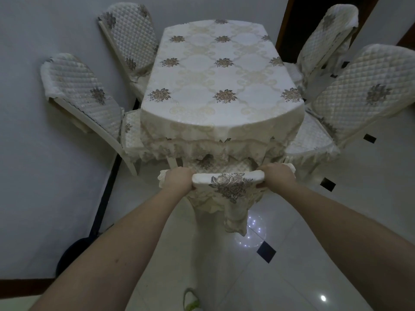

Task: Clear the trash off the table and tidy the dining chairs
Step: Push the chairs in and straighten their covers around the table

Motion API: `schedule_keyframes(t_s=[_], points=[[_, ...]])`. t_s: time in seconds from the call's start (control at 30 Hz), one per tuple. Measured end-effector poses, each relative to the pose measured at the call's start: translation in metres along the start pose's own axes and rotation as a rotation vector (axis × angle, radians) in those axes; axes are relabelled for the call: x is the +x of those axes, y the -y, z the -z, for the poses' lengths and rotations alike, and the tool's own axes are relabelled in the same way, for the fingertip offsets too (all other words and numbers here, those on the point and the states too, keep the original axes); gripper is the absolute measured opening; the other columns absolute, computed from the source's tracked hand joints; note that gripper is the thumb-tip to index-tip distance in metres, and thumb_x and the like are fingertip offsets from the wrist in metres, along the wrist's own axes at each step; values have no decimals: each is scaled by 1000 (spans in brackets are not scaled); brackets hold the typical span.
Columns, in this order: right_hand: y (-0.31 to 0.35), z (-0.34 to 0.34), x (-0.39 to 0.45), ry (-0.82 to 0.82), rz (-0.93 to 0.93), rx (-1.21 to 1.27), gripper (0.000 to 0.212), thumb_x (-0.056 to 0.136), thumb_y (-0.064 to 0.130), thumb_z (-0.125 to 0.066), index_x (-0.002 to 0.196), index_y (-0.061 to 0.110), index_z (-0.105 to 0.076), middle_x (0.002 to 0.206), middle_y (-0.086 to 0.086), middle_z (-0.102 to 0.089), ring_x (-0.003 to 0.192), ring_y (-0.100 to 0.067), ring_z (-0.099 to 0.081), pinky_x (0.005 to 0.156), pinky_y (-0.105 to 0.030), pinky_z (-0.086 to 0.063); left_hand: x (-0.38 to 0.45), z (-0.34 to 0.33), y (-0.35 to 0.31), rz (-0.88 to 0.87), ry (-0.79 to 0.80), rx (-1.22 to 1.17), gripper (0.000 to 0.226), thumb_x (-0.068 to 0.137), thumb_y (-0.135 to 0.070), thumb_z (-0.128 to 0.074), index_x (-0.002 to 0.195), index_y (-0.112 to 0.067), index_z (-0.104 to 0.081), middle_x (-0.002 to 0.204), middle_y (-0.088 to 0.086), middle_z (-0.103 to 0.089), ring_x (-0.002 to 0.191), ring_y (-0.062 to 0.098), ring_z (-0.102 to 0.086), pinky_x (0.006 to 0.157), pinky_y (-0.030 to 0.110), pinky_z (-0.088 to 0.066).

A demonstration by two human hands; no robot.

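Closest, both bare arms reach forward over the pale tiled floor [292,277]; the left hand [178,179] and the right hand [277,176] each grip one end of the top rail of the near chair [226,179], fingers curled round its cream cover with a grey flower stitched on it; that chair stands at the near end of the table [215,86], its seat tucked under the hanging lace edge; the tabletop shows only its flowered cloth; two quilted chairs stand on the left, one near [83,90] and one farther [130,34], against the wall; two more on the right, near [363,93] and far [327,37], seats pushed toward the table.
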State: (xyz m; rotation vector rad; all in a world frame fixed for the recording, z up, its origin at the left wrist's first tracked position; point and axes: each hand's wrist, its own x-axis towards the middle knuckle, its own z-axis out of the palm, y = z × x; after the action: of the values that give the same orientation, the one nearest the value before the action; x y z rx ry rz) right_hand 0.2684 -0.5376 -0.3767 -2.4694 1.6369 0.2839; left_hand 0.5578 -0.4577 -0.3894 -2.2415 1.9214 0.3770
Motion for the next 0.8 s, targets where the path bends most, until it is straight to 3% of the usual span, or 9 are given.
schedule_keyframes(t_s=[0.4,0.8], points=[[6,2,-12,20,-46,-9,42,77,44,-75,113,27,-64,110,0,-65,107,-22,-57,90,-38,-43,-4,-1,0,-8,21,-2,30,80,-28,-70,109,-24,-66,104,1,-69,99,21,-63,78,32,-49],[-9,-3,-9,-50,-61,18,32,72,43,-78,99,30,-66,97,7,-66,100,-18,-59,92,-40,-41,-4,6,-14,-24,-16,24,21,80,-28,-66,100,-23,-67,101,0,-69,96,22,-64,74,31,-49]])
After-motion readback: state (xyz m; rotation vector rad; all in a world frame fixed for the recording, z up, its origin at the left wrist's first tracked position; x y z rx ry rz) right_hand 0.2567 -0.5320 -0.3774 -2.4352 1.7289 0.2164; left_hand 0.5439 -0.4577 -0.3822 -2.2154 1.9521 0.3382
